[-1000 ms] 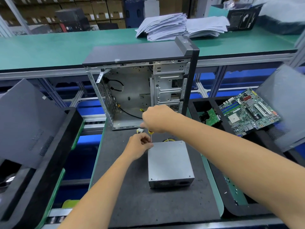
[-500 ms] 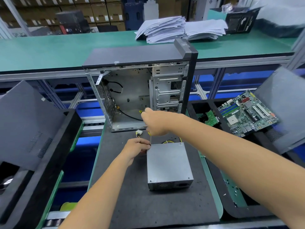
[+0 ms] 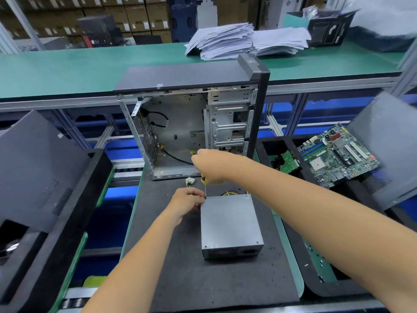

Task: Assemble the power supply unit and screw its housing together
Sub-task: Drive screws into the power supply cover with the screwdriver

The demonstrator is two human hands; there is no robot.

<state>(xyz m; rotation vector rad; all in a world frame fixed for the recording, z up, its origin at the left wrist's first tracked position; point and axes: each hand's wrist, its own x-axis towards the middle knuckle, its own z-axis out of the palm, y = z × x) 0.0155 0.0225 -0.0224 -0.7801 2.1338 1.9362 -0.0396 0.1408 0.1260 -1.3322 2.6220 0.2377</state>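
Observation:
A grey metal power supply unit (image 3: 230,222) lies flat on the dark foam mat (image 3: 180,279) in front of me. My right hand (image 3: 212,164) grips the yellow-handled screwdriver (image 3: 204,186), held upright with its tip at the unit's far left corner. My left hand (image 3: 187,201) rests against that same corner, fingers curled close to the tip; a screw there is too small to see. Yellow cables (image 3: 230,193) with a white connector (image 3: 190,180) trail from the unit's far side.
An open computer case (image 3: 189,123) stands upright just behind the mat. A motherboard (image 3: 336,154) leans in a black foam tray at the right. Dark side panels (image 3: 36,168) lean in foam trays on both sides. Paper stacks (image 3: 225,40) lie on the green bench behind.
The right hand lifted toward the case half a second ago and has come back down, setting the screwdriver tip on the unit's far left corner. The left hand stayed at that corner.

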